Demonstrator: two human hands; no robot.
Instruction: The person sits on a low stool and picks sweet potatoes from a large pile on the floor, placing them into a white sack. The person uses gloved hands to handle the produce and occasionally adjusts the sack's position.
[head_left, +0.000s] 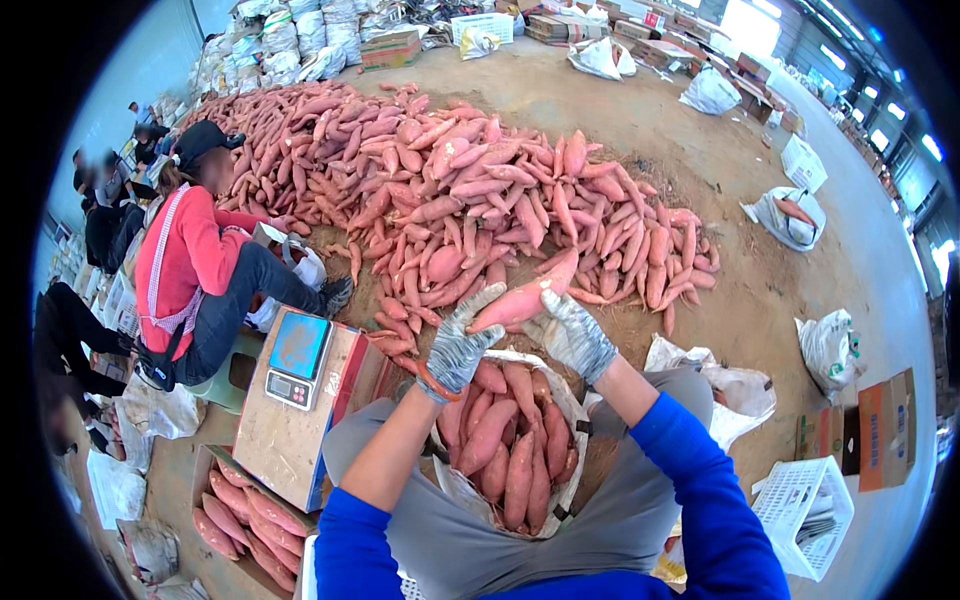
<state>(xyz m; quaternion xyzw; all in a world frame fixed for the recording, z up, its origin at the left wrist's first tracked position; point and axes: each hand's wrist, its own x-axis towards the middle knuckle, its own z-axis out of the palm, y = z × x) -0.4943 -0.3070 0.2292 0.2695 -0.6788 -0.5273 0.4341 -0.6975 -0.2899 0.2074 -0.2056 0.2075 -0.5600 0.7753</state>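
A large sweet potato (525, 298) is held slantwise between my two gloved hands, above an open white woven sack. My left hand (463, 343) grips its lower left end, the thumb lying along its underside. Against its right side rests my right hand (570, 336), fingers apart and partly hidden behind the root. The sack (571, 480) stands between my knees and holds many sweet potatoes (517, 480). Just beyond my hands a big heap of sweet potatoes (450, 187) spreads over the dirt floor.
Left of me, a digital scale (294, 356) sits on a cardboard box (281, 442), beside a carton of sweet potatoes (247, 517). A co-worker in a red top (176, 247) sits by the heap. To my right are white sacks (829, 352) and a plastic crate (806, 510).
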